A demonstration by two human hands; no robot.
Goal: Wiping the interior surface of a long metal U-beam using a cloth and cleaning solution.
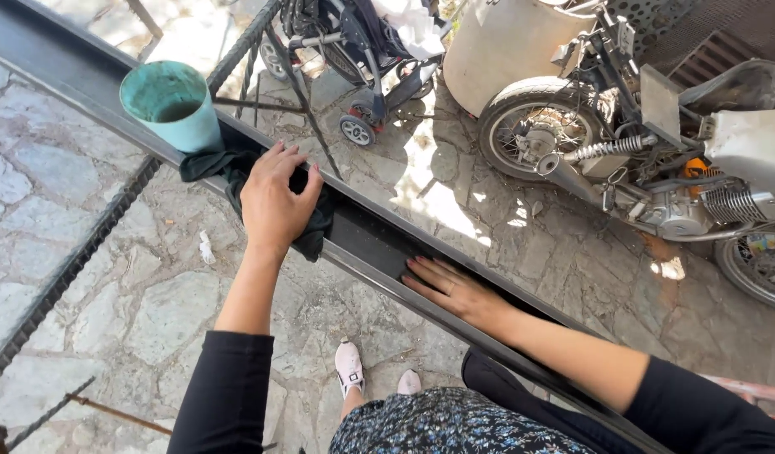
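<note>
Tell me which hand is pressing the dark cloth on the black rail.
The left hand, up near the teal cup, presses the dark cloth. The right hand lies flat on the bare black rail.

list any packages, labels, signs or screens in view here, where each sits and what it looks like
No packages, labels, signs or screens can be made out.
Nearest to one: a teal bucket, round and unmarked, on the black metal beam beside the left hand, which presses a dark cloth.
</note>
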